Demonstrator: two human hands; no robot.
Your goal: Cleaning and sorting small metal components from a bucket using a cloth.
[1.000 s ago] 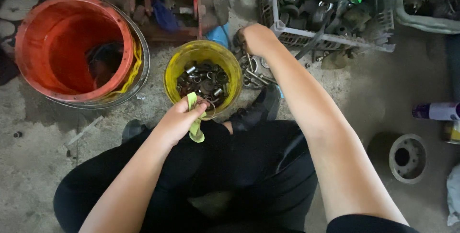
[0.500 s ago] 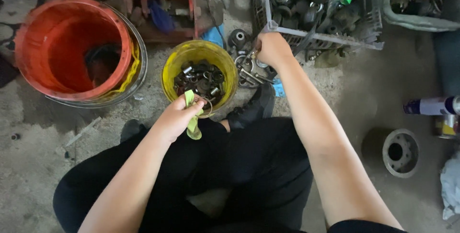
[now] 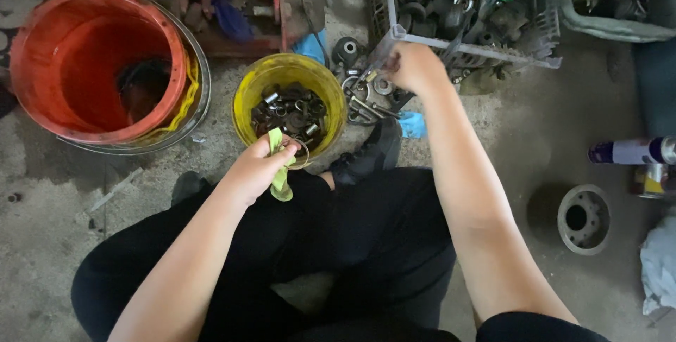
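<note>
- Plainly, the left hand point(image 3: 257, 169) sits at the near rim of the yellow bucket point(image 3: 248, 96), its grip clamped together on a yellow-green rag point(image 3: 279, 173) and a thin metal ring point(image 3: 299, 153) that pokes out past the fingers toward the bucket.
- Inside that bucket lies a heap of dark metal sleeves and rings point(image 3: 289, 113), just beyond the left hand and slightly to its right; the rag hangs down from the fist toward the person's lap, its long axis running near to far.
- Over on the right, the right hand point(image 3: 415, 67) reaches well forward to the front edge of the grey plastic crate point(image 3: 542, 46). It is seen from the back, so I cannot tell whether its grip is together or apart, or on what.
- Loose rings and metal parts point(image 3: 366, 96) lie on the concrete floor point(image 3: 521, 138) between bucket and crate, just beside and to the near left of the right hand; that hand is the nearer one to them.
- Well apart on the far left stands an orange bucket point(image 3: 42, 46) inside a metal basin point(image 3: 201, 96).
</note>
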